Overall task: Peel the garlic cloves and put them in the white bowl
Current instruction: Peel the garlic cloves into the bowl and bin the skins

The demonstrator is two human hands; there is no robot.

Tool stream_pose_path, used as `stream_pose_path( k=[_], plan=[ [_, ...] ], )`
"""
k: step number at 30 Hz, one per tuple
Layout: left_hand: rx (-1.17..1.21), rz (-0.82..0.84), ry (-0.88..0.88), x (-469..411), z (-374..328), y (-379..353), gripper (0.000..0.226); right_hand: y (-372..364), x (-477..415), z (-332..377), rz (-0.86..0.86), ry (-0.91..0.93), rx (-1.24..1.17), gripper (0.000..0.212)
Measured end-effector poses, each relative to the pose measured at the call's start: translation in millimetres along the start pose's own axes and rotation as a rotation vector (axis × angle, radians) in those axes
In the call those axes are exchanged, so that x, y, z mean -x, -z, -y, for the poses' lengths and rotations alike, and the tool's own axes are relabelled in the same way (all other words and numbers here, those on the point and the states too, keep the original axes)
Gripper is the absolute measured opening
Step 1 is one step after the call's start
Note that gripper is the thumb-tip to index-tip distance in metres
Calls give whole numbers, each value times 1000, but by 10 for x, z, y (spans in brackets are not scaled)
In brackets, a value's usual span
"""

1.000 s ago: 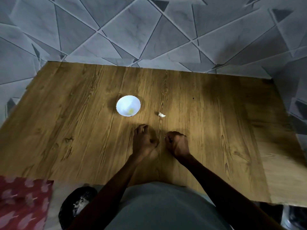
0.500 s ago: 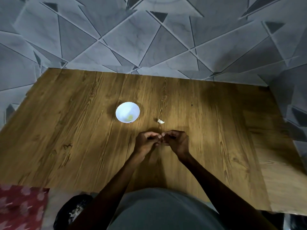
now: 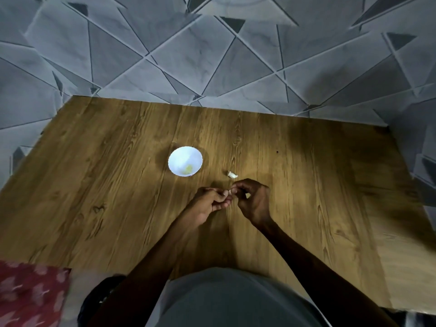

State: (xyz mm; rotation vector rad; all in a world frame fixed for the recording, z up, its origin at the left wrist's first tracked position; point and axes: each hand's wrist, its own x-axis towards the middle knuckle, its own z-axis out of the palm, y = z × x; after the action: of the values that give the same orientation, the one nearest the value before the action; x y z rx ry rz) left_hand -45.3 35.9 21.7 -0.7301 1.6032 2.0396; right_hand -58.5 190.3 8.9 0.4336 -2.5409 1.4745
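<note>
A small white bowl (image 3: 185,161) stands on the wooden table (image 3: 118,185) with a yellowish peeled piece inside. To its right lies a whole garlic clove (image 3: 232,174). Just below that clove my left hand (image 3: 208,204) and my right hand (image 3: 253,200) meet, fingertips together, pinching a small pale garlic clove (image 3: 230,192) between them. Most of that clove is hidden by the fingers.
The table's far edge meets a grey floor (image 3: 212,55) with a triangle pattern. A red patterned cloth (image 3: 30,296) and a dark round object (image 3: 99,300) lie at the lower left, below the table's near edge.
My two hands, apart as fists a second ago, have come together and their fingertips now pinch a small clove. The bowl and the loose clove have not moved.
</note>
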Motion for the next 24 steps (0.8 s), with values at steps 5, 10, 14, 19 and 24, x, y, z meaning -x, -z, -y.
stream_pose_path(
  k=[5, 10, 14, 19, 24],
  plan=[
    [221, 53, 210, 33, -84, 14, 25, 36, -22, 16, -2, 91, 26, 21],
    [13, 22, -7, 39, -84, -25, 13, 41, -37, 41, 43, -24, 135, 13],
    [-437, -119, -415, 106, -37, -83, 10, -10, -108, 129, 58, -357, 136, 10],
    [-1059, -239, -790, 203, 23, -66, 6, 93, -100, 250, 32, -836, -509, 15],
    [-1326, -185, -891, 148, 73, -82, 14, 104, -156, 260, 73, -1104, -590, 8]
  ],
)
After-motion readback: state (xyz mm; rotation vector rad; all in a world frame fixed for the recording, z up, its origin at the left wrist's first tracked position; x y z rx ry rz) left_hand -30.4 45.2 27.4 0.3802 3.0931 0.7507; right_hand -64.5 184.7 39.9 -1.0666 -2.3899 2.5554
